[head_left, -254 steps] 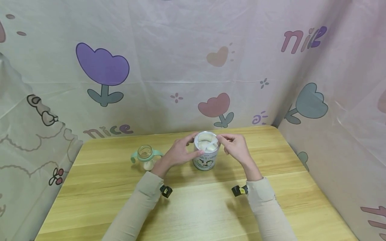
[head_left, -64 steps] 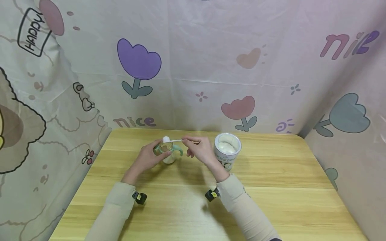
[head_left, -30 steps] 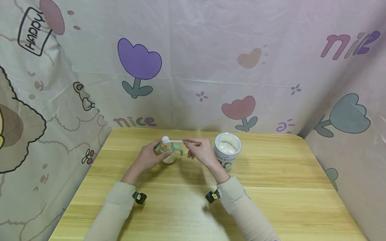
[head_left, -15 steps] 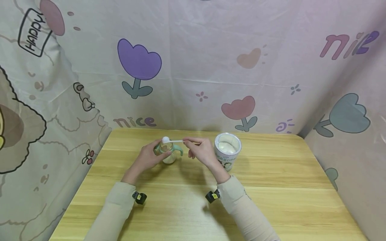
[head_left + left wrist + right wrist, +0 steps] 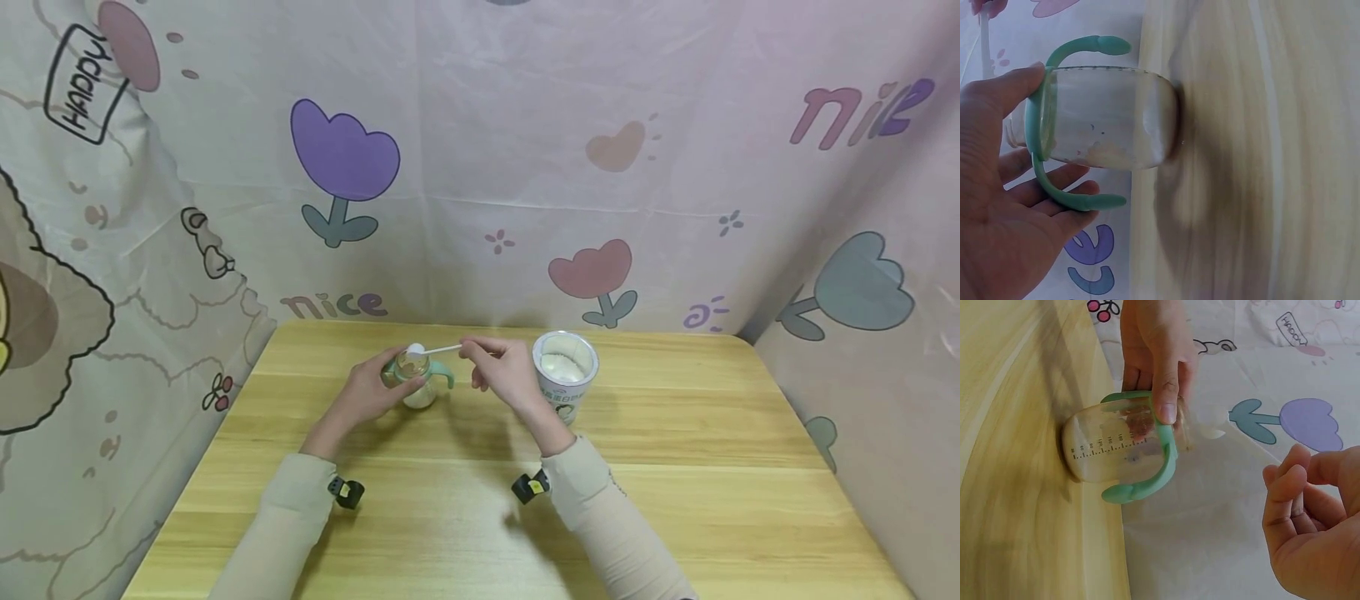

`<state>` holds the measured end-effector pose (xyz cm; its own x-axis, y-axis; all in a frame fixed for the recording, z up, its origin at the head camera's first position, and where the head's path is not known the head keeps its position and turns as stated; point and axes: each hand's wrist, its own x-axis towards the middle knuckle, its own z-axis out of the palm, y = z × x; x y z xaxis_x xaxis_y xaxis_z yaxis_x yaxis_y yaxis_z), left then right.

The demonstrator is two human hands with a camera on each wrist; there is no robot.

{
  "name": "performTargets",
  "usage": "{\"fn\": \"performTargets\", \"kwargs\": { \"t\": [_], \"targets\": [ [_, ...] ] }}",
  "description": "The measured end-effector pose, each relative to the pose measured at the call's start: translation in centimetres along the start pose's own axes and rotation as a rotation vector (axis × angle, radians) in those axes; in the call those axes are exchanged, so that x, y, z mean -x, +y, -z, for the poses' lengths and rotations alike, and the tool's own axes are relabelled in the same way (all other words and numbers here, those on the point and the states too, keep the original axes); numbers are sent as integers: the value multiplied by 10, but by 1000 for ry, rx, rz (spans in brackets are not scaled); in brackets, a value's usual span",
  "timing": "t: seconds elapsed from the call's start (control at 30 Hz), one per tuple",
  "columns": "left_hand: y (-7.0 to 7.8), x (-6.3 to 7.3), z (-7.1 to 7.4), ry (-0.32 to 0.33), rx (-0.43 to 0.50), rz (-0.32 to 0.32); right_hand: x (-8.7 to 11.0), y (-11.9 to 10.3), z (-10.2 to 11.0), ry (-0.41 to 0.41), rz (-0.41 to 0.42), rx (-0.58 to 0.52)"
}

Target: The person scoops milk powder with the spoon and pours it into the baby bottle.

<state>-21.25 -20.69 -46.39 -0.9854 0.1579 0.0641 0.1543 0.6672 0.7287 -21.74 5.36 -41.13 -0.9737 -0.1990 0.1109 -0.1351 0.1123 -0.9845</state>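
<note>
A clear baby bottle (image 5: 420, 398) with a green two-handled collar (image 5: 1034, 125) stands uncapped on the table. My left hand (image 5: 366, 390) grips it round the collar and neck, thumb on the near side. White powder shows at the bottle's bottom in the head view; printed marks run along its side in the right wrist view. My right hand (image 5: 508, 371) pinches the handle end of a white scoop (image 5: 416, 350), whose bowl is above the bottle's mouth. Whether the bowl touches the rim I cannot tell. A milk powder can (image 5: 564, 393), lidless with powder inside, stands beside my right hand.
The wooden table (image 5: 712, 467) extends in front and to the right. A patterned cloth (image 5: 465, 150) hangs behind it and along both sides. Small black cameras are strapped at both wrists.
Earlier, both hands were at the can with the scoop in it; now they are at the bottle. In the last half second the scoop's handle end rose slightly, tilting it.
</note>
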Motion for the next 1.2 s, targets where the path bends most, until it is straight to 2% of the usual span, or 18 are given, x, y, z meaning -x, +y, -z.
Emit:
{"fn": "performTargets", "kwargs": {
  "t": [0.3,0.43,0.63,0.9,1.2],
  "targets": [
    [0,-2,0,-6,-62,-37,-1,-7,7,43,12,-75],
    [1,-3,2,-10,-80,-30,0,-10,12,59,15,-94],
    [9,-3,6,19,-32,-22,-1,-15,24,82,43,-98],
    [24,-11,3,79,-36,-133,0,-19,45,137,23,-113],
    [40,-19,-6,64,-25,-185,1,-17,68,187,42,-129]
  ]
}}
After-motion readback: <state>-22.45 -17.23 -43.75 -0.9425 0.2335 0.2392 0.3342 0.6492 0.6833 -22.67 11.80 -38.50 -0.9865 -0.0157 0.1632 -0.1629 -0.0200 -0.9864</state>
